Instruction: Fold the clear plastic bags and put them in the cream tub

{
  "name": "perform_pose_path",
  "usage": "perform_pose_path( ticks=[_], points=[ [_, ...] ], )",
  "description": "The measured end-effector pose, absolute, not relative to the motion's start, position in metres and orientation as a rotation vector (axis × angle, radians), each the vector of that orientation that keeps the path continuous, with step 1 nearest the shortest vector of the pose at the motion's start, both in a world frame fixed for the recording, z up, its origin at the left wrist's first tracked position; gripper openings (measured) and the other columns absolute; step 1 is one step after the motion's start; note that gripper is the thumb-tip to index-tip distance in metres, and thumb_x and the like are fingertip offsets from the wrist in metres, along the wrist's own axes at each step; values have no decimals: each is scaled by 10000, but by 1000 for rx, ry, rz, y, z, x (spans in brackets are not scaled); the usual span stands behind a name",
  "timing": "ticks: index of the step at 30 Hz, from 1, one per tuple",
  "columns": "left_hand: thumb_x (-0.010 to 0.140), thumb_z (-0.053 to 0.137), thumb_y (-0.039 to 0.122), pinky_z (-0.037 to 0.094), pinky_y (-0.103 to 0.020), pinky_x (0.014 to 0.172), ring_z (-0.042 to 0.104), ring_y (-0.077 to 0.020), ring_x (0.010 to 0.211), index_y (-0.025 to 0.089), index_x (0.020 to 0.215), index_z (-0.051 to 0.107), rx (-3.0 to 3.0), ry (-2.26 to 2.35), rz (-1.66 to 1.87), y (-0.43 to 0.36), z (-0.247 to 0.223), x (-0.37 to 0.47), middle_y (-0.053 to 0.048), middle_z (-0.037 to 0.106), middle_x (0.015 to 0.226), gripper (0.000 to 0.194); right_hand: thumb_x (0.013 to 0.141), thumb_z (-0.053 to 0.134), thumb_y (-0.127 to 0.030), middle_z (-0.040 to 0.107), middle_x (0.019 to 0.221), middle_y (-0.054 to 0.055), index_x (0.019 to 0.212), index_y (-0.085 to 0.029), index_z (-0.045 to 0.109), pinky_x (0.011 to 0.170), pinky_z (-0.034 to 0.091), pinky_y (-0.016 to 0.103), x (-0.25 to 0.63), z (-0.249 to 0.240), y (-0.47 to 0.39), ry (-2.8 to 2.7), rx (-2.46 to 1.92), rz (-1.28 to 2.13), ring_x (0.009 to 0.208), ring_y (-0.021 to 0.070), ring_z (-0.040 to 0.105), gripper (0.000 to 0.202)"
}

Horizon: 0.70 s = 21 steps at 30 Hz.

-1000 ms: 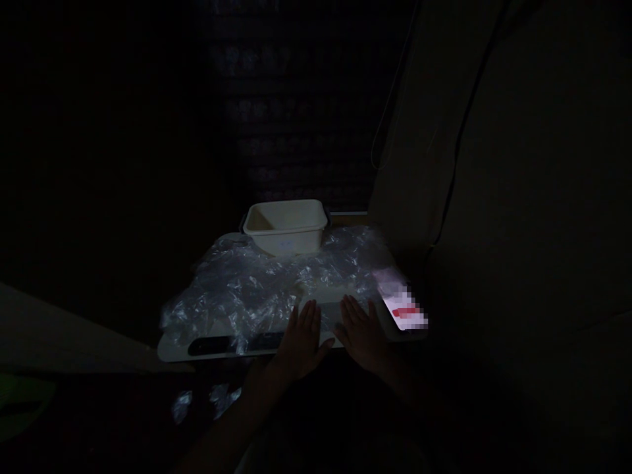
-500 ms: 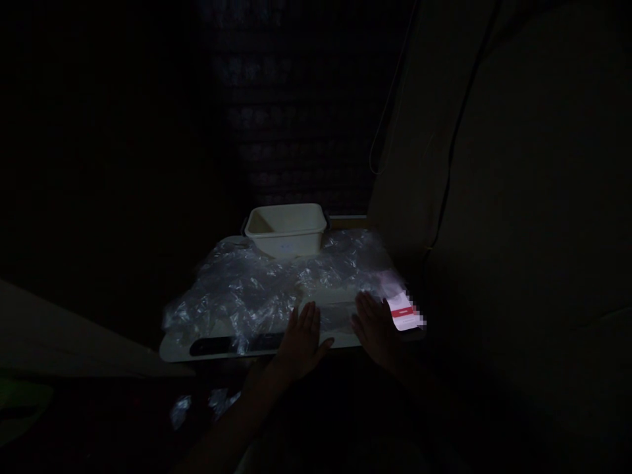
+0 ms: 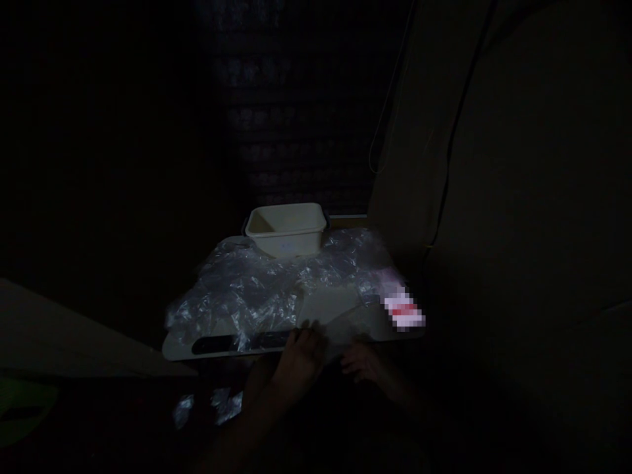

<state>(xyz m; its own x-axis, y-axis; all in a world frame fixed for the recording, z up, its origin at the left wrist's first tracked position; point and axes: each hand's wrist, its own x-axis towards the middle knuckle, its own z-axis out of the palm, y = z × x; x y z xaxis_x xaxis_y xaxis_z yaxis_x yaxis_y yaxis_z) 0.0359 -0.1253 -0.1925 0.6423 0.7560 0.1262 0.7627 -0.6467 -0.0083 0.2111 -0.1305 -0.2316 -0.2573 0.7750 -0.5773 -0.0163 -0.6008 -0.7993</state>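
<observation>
At 6 o'clock on the table (image 3: 326,301), the left hand (image 3: 302,359) is positioned at the near edge with fingers curled; whether it grips film cannot be told in this light. The right hand (image 3: 363,362), at 5 o'clock, is loosely open with fingers bent, just off the edge. The step in hand appears to be working the plastic film (image 3: 261,283) along the near edge. A next move would call for a light fingertip pinch and slow handling, since film this thin is likely to cling or tear. The film is clear, wrinkled and glossy, spread from 8 to 2 o'clock. A white tub (image 3: 289,245) stands at 12 o'clock; a lit phone (image 3: 405,315) lies at 4 o'clock.
</observation>
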Motion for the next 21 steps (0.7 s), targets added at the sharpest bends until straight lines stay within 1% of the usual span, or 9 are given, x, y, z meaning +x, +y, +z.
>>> perform_pose_path(
  ticks=[2, 5, 7, 9, 12, 14, 16, 18, 21],
  points=[
    [740, 411, 228, 271, -361, 798, 382, -212, 976, 164, 964, 479, -2814, -1255, -220, -130, -193, 36, -76, 482, 1055, 243, 651, 411, -450, 593, 669, 58, 731, -141, 529, 496, 407, 259, 204, -231, -130, -872, -1377, 1916, 576, 151, 567, 341],
    [734, 418, 211, 298, -370, 772, 418, -205, 926, 174, 987, 468, -2857, -1233, -349, -140, -190, 36, -76, 503, 1025, 261, 605, 492, -423, 584, 617, 22, 748, -147, 520, 476, 405, 253, 194, -228, -130, -860, -1407, 1732, 544, 147, 557, 312],
    [713, 440, 241, 304, -384, 776, 417, -212, 928, 185, 1014, 454, -2935, -1270, -512, -146, -185, 35, -73, 502, 1025, 307, 576, 536, -383, 581, 635, 11, 733, -145, 524, 489, 406, 253, 191, -225, -128, -888, -1422, 1619, 563, 146, 548, 286],
    [691, 456, 282, 303, -385, 798, 392, -220, 971, 186, 1043, 437, -3014, -1423, -788, -146, -178, 34, -75, 477, 1059, 365, 557, 560, -352, 583, 655, 9, 733, -144, 536, 513, 402, 255, 192, -218, -124, -923, -1397, 1575, 594, 149, 539, 273],
    [719, 394, 324, 313, -356, 814, 390, -204, 997, 179, 1060, 426, -2955, -1950, -1463, -136, -167, 34, -73, 451, 1097, 372, 546, 571, -326, 572, 595, -5, 703, -138, 553, 522, 386, 252, 195, -204, -115, -935, -1351, 1591, 566, 139, 522, 245],
    [738, 343, 362, 351, -339, 771, 469, -194, 907, 150, 1002, 480, -2884, -2347, -1907, -124, -163, 37, -78, 524, 998, 365, 548, 570, -322, 549, 529, -15, 643, -129, 560, 517, 375, 251, 197, -193, -109, -948, -1317, 1636, 522, 124, 505, 216],
    [709, 381, 398, 391, -315, 693, 536, -181, 754, 116, 896, 544, -2883, -2644, -2189, -113, -160, 41, -74, 590, 824, 375, 545, 574, -326, 537, 506, -18, 605, -123, 565, 526, 368, 255, 198, -184, -105, -999, -1273, 1673, 510, 117, 495, 212],
    [659, 465, 383, 404, -283, 631, 550, -159, 641, 107, 820, 574, -2891, -2774, -2346, -106, -160, 45, -51, 601, 698, 338, 543, 580, -331, 557, 548, -8, 616, -121, 576, 559, 367, 264, 199, -177, -102, -1079, -1224, 1693, 548, 125, 503, 223],
    [607, 539, 327, 394, -240, 563, 531, -132, 551, 111, 725, 592, -2810, -2766, -2454, -104, -160, 48, -12, 582, 592, 252, 528, 594, -330, 586, 645, 7, 683, -130, 587, 608, 365, 280, 201, -171, -100, -1140, -1244, 1682, 629, 147, 514, 253]
  ],
)
